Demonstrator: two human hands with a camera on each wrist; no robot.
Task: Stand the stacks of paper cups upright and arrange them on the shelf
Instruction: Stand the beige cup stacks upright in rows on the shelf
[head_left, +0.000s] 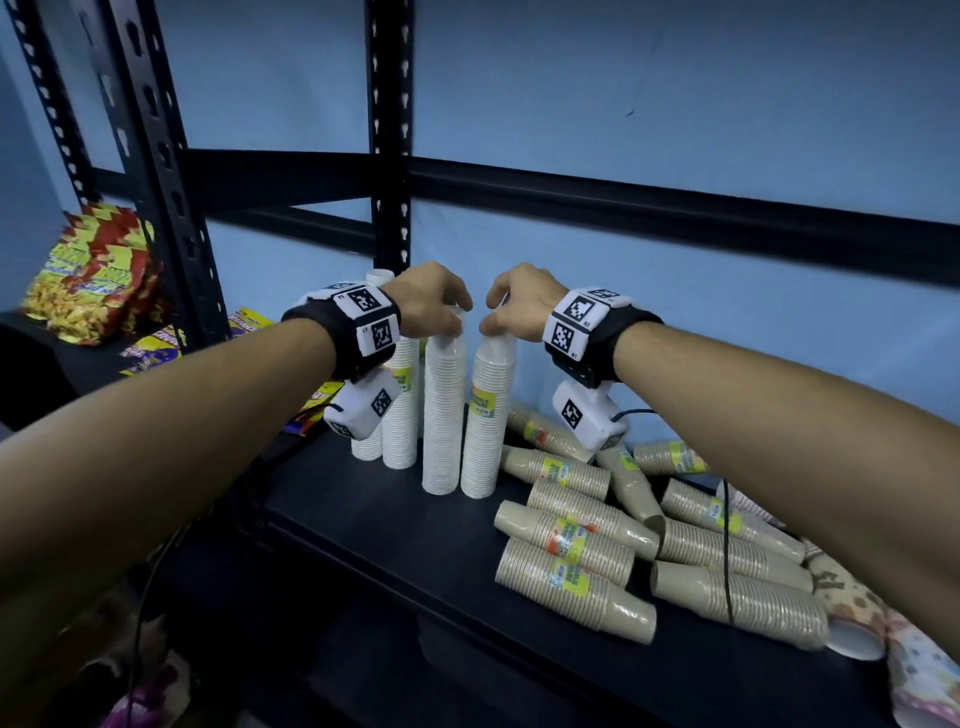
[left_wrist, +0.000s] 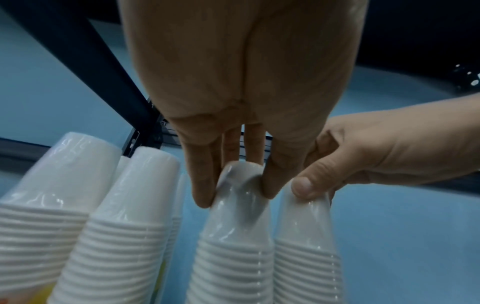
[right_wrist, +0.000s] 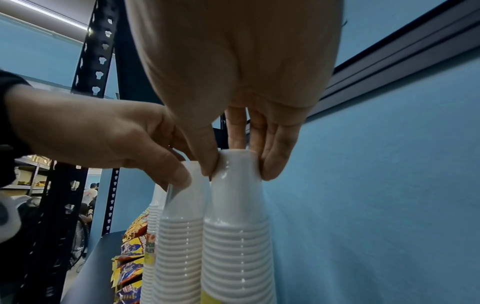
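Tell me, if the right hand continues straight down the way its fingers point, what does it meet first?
The right hand already pinches the top of a white cup stack; going down, it would press on that stack, which stands on the shelf.

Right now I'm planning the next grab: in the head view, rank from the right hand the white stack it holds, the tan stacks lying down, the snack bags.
1. White stack, gripped by right hand.
2. Tan stacks, lying lower right.
3. Snack bags, far left.

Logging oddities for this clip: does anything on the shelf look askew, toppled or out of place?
Yes. The tan cup stacks lie on their sides in a jumbled pile on the shelf, some across others. The white stacks stand upright; the left hand and right hand each grip the top of one.
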